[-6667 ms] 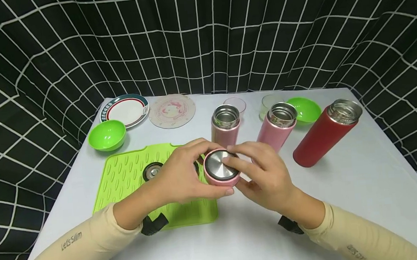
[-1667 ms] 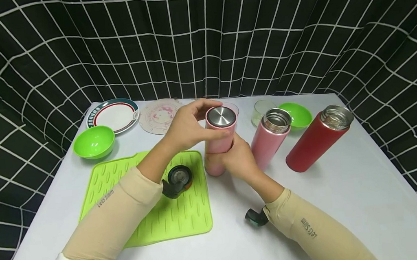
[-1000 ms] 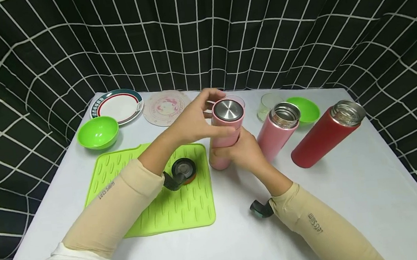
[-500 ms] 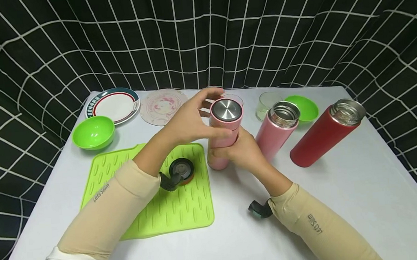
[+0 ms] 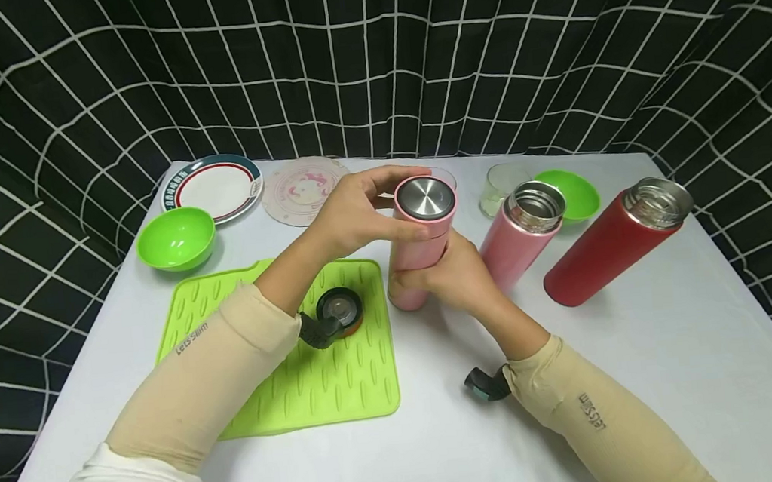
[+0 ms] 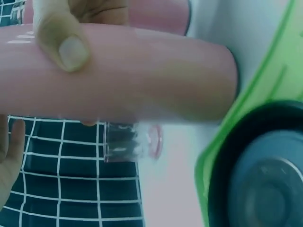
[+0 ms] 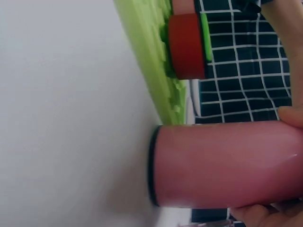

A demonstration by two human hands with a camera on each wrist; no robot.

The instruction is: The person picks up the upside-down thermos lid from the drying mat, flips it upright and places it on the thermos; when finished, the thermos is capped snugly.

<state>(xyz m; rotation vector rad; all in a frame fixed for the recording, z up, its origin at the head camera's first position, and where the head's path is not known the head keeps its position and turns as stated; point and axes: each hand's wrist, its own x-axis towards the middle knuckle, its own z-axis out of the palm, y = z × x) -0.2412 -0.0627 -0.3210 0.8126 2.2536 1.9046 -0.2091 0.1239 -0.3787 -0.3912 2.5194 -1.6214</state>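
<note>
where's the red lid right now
In the head view the red lid sits on the green mat, left of the pink flask that both hands grip, partly hidden behind the left wrist.

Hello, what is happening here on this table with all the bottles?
A person works on a pink bottle standing upright on the white table. The left hand grips its steel-topped pink lid, and the right hand holds the body. Another pink bottle and a red bottle stand open beside it. One lid lies on the green mat.

Left hand (image 5: 350, 221) curled high with fingers bent, right hand (image 5: 457, 277) wrapped lower, both forearms in beige sleeves
</note>
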